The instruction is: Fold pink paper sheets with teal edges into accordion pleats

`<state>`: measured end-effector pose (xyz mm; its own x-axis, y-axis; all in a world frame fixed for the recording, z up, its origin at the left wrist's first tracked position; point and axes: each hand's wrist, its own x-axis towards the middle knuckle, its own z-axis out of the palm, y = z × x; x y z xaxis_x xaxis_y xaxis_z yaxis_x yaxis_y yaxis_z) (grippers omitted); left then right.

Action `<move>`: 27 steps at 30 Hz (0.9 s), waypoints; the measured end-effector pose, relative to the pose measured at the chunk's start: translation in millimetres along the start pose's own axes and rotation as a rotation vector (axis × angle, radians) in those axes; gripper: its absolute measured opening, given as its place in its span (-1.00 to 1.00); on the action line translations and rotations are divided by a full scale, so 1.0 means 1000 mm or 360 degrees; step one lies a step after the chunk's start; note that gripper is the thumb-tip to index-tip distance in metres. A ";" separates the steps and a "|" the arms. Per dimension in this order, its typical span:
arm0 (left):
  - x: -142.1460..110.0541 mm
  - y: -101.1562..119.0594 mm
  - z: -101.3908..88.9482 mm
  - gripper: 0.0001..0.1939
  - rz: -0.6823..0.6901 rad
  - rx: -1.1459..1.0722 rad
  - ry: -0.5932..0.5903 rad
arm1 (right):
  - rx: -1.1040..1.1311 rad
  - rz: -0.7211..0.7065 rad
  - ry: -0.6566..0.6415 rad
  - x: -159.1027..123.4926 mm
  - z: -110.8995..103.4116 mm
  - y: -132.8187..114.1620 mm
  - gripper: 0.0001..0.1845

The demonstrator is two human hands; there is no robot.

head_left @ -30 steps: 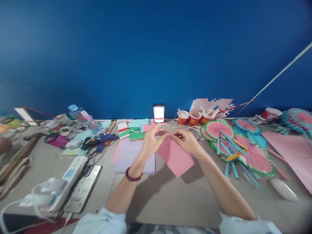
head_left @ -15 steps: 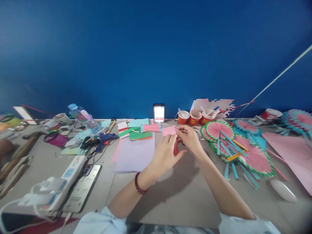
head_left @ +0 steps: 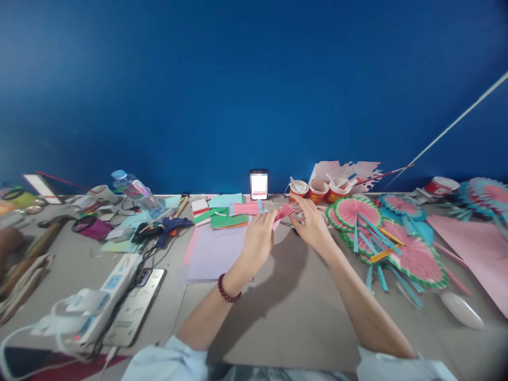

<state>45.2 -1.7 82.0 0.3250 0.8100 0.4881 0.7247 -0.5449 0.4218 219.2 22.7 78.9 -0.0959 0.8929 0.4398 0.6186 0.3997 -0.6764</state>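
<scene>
My left hand (head_left: 260,238) and my right hand (head_left: 313,225) are raised together over the middle of the grey table (head_left: 286,312). Between their fingertips they pinch a small pleated pink paper (head_left: 282,213), folded like a fan. A dark red bead bracelet (head_left: 227,291) sits on my left wrist. A lilac paper sheet (head_left: 216,251) lies flat just left of my left hand. Finished pink, green and blue paper fans (head_left: 381,238) lie right of my right hand.
A phone (head_left: 259,184) stands against the blue wall, with three red paper cups (head_left: 315,191) beside it. Stacked coloured papers (head_left: 222,211), a blue glue gun (head_left: 169,227), a water bottle (head_left: 135,191) and a power strip (head_left: 101,301) fill the left. A large pink sheet (head_left: 480,254) lies far right.
The flat pink sheet that my hands held a second ago has been gathered into a narrow pleated fan. Both hands have moved farther from me, toward the cups.
</scene>
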 end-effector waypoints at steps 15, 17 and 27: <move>-0.002 -0.010 0.006 -0.74 0.0184 0.0362 -0.0093 | -0.0775 -0.0574 -0.0243 -0.002 -0.015 0.003 -0.79; -0.002 -0.016 0.005 -0.81 0.0167 0.0438 -0.0116 | -0.0809 -0.0610 -0.0194 -0.007 -0.012 0.009 -0.80; -0.040 -0.045 0.024 -0.85 0.0280 0.0592 -0.0481 | -0.0932 -0.0782 -0.0242 -0.056 0.025 0.044 -0.71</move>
<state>14.1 -4.4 24.8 0.5832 0.7692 0.2612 0.7924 -0.6095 0.0258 232.6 -4.5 9.3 -0.5451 0.6773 0.4941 0.7846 0.6199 0.0159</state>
